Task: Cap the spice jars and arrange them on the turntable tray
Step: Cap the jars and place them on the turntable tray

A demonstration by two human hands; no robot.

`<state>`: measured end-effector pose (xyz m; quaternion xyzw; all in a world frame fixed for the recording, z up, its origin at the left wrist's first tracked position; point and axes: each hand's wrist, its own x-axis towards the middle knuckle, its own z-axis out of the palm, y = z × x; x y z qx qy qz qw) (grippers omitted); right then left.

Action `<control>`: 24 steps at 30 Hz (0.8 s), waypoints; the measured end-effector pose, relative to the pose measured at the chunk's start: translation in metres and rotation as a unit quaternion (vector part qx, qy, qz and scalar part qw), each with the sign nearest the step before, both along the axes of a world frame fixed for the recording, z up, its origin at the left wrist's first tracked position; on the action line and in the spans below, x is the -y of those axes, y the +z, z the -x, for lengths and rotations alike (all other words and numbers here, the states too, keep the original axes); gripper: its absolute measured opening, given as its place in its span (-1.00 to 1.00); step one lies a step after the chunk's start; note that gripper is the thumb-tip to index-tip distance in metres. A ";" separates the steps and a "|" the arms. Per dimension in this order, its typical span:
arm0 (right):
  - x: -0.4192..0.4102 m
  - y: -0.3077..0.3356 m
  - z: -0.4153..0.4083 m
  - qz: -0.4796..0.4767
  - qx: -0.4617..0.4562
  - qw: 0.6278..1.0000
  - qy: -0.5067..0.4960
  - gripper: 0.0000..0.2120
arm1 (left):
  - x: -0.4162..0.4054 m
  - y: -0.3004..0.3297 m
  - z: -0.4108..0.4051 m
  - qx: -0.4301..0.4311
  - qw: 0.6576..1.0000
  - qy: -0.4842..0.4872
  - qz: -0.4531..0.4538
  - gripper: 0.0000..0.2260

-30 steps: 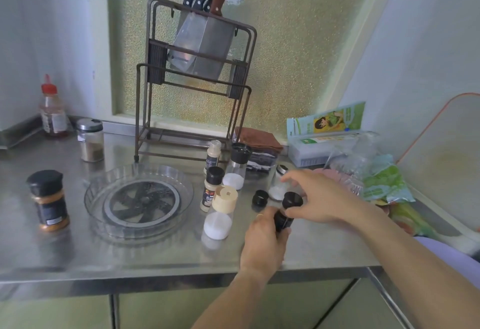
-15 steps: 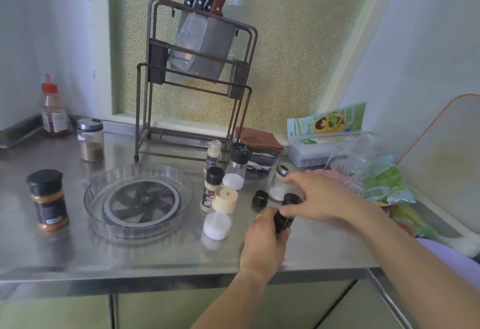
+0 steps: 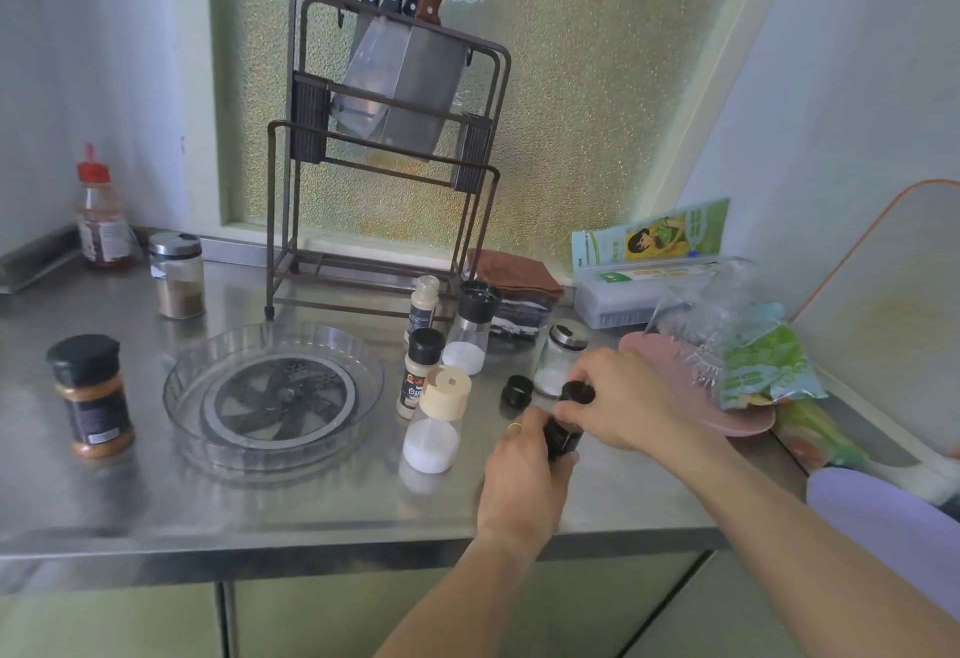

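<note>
Here your left hand (image 3: 524, 470) wraps the dark jar (image 3: 561, 436) to brace it near the counter's front edge, while your right hand (image 3: 618, 405) pinches its black cap (image 3: 577, 391), likely to twist it; the turntable tray (image 3: 179, 387) sits bare to the left

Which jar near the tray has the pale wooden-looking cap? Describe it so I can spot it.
Start at the clear round turntable tray on the steel counter. Just off its right rim, nearest the counter's front edge, stands a clear jar holding white powder. Unlike the black-capped bottles behind it, its wide cap is beige.
</note>
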<state>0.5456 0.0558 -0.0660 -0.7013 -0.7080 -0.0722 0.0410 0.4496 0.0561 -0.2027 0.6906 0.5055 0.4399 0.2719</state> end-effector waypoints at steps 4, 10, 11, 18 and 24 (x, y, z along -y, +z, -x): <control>0.003 -0.011 -0.002 -0.023 -0.032 0.999 0.000 -0.73 | 0.001 0.001 0.001 -0.009 1.000 -0.001 0.009 -0.77; 0.015 -0.029 -0.012 -0.021 -0.096 0.995 -0.028 -0.67 | 0.000 0.000 0.002 -0.016 1.000 -0.019 0.018 -0.54; 0.015 -0.025 -0.019 -0.034 -0.091 0.994 -0.044 -0.69 | 0.001 0.000 0.003 -0.023 0.999 -0.019 0.023 -0.48; 0.011 -0.017 -0.060 -0.014 -0.063 0.988 -0.139 -0.67 | 0.008 0.002 0.005 -0.032 0.999 -0.029 -0.006 -0.67; 0.010 -0.025 -0.068 0.003 -0.046 0.986 -0.158 -0.55 | 0.034 0.054 0.022 -0.015 0.991 -0.080 -0.105 -0.72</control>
